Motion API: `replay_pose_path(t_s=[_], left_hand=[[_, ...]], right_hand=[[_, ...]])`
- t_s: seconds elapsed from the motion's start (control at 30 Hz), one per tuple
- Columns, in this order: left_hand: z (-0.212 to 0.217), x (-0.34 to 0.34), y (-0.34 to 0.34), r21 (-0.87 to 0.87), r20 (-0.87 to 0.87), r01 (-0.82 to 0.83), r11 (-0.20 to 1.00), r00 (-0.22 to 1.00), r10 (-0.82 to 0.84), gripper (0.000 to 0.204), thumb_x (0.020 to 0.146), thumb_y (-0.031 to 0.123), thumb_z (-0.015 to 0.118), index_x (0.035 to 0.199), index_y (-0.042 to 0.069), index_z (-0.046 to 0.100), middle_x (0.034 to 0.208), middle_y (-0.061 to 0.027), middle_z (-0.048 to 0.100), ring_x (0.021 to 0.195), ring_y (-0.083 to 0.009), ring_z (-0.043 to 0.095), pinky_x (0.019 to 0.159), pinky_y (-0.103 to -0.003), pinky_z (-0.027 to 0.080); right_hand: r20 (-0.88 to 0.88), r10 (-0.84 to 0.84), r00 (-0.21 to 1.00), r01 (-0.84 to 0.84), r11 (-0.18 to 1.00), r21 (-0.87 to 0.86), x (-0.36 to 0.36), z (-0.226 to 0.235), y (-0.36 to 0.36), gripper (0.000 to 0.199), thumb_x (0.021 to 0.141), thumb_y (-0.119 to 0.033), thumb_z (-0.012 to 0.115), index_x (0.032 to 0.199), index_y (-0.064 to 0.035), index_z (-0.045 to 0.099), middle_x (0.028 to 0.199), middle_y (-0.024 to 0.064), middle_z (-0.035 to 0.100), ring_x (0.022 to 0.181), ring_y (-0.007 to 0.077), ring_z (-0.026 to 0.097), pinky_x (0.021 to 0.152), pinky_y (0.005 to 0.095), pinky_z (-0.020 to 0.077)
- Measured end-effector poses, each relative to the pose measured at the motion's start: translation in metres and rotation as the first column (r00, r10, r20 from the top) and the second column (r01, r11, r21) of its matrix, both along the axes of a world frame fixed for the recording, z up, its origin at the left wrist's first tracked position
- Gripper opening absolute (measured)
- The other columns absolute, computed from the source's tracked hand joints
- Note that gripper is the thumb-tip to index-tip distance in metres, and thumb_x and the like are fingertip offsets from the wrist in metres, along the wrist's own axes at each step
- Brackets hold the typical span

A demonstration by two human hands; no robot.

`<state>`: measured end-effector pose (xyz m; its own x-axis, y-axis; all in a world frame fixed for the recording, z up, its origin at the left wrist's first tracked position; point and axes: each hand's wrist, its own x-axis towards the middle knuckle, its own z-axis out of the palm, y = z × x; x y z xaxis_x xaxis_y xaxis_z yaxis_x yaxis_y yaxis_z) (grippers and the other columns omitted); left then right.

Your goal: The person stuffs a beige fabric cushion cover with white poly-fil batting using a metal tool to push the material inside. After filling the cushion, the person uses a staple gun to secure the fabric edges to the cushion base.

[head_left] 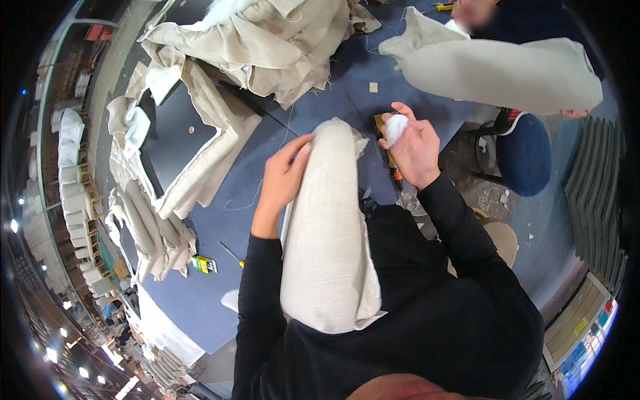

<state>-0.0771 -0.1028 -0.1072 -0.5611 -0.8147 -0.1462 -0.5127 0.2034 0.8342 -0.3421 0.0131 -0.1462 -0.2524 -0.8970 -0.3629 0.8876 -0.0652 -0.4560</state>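
Note:
A long, plump cushion (327, 233) in beige woven fabric stands lengthwise before me, its near end against my black top. My left hand (285, 181) grips its left side near the far end. A loose fabric edge runs down the cushion's right side. To the right, my right hand (419, 150) is palm up, apart from the cushion. A small tuft of white stuffing (397, 129) rests between its thumb and curled fingers. Partly behind that hand lies a yellow-and-black tool (381, 130) with an orange part, its kind unclear.
Beige fabric covers (260, 50) pile up at the back of the dark table (213, 233). Fabric-edged black panels (177, 133) lie at left. A small yellow-green box (204, 264) and a screwdriver (233, 255) sit nearer. Across the table, another person holds a similar cushion (500, 73). A blue stool (527, 155) stands right.

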Motion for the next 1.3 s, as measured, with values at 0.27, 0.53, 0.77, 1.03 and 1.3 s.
replay_pose_path(t_s=[0.27,0.53,0.77,1.03,1.3], left_hand=[[0.016,0.108,0.066,0.286,-0.197,-0.079,0.955,0.971,0.139,0.049,0.109,0.037,0.061,0.141,0.000,0.066,0.128,-0.0104,0.072,0.118,-0.0182,0.065,0.100,-0.033,0.051],[0.131,0.164,0.131,-0.209,-0.693,0.394,0.895,0.586,-0.420,0.080,0.093,0.076,0.063,0.118,0.002,0.080,0.117,-0.0170,0.079,0.127,-0.0406,0.067,0.119,-0.068,0.025],[0.176,0.138,0.113,-0.287,-0.357,0.739,0.609,0.508,-0.784,0.057,0.083,0.056,0.083,0.116,0.009,0.082,0.118,-0.0049,0.080,0.137,-0.0369,0.062,0.126,-0.062,0.013],[0.175,0.097,0.060,-0.130,-0.320,0.666,0.735,0.673,-0.667,0.048,0.095,0.050,0.062,0.097,0.006,0.080,0.095,-0.0061,0.079,0.108,-0.0334,0.069,0.126,-0.059,0.012],[0.159,0.058,-0.006,0.007,-0.373,0.525,0.851,0.791,-0.485,0.050,0.100,0.040,0.052,0.089,0.001,0.082,0.088,-0.0078,0.079,0.107,-0.0322,0.070,0.128,-0.058,0.009]], right_hand=[[-0.571,-0.040,0.820,-0.038,0.992,-0.124,0.059,0.038,0.028,0.030,0.100,0.001,0.056,0.129,-0.0061,0.061,0.119,0.0058,0.068,0.105,0.0174,0.066,0.092,0.0312,0.0525],[-0.899,-0.177,0.402,-0.147,0.956,-0.254,0.155,0.093,0.042,0.016,0.092,-0.009,0.057,0.103,0.0000,0.064,0.096,0.0080,0.067,0.089,0.0175,0.061,0.082,0.0310,0.0466],[-0.918,-0.211,0.335,-0.195,0.938,-0.287,0.194,0.113,0.025,0.017,0.083,-0.008,0.055,0.094,0.0011,0.065,0.084,0.0117,0.065,0.076,0.0250,0.062,0.072,0.0349,0.0466],[-0.897,-0.203,0.393,-0.271,0.906,-0.324,0.168,0.090,-0.051,0.016,0.086,-0.013,0.051,0.084,0.0004,0.060,0.076,0.0132,0.062,0.069,0.0275,0.059,0.067,0.0384,0.0447],[-0.522,-0.139,0.841,-0.023,0.956,-0.292,0.094,0.035,-0.143,0.043,0.106,-0.026,0.041,0.135,-0.0058,0.065,0.113,0.0024,0.064,0.098,0.0116,0.057,0.089,0.0289,0.0472]])
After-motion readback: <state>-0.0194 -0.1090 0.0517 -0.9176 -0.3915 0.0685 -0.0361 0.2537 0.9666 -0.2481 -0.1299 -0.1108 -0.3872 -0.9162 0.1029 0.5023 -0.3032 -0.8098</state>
